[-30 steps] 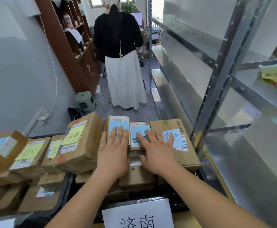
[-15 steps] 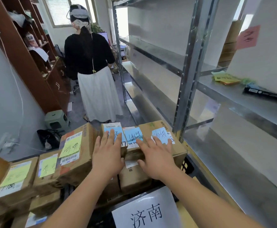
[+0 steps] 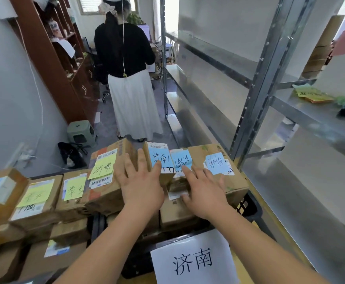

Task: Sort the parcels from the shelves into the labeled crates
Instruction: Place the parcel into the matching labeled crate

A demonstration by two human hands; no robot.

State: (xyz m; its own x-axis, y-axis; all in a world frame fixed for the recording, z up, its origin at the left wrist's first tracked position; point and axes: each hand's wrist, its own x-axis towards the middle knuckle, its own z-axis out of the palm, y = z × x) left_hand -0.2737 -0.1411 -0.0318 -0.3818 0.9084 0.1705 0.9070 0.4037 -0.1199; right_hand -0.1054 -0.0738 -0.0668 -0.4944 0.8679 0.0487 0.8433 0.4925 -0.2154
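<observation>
A worker's two hands lie flat on parcels stacked above a black crate [image 3: 247,208] whose white paper sign [image 3: 194,261] reads 济南. The left hand [image 3: 141,185] rests with straight, spread fingers across the seam between a large box with a yellow note [image 3: 103,175] and a narrow parcel with a blue note [image 3: 159,158]. The right hand [image 3: 206,191] presses, fingers extended, on a small middle parcel [image 3: 180,160] and the near edge of a wide box with a blue label [image 3: 216,165]. Neither grip is closed on anything; both hands are flat and apart.

The three blue-labelled parcels sit side by side, touching, on top of lower boxes inside the crate. More cartons with yellow notes [image 3: 73,187] fill the pile to the left. The metal shelves [image 3: 319,117] on the right carry only some sticky notes and a dark object; another person [image 3: 126,78] stands in the aisle beyond.

The step appears to be settling the top row. It would go best with even downward pressure and a slight inward squeeze, so the narrow parcel, which looks tilted, seats level and does not slide off the heap.
</observation>
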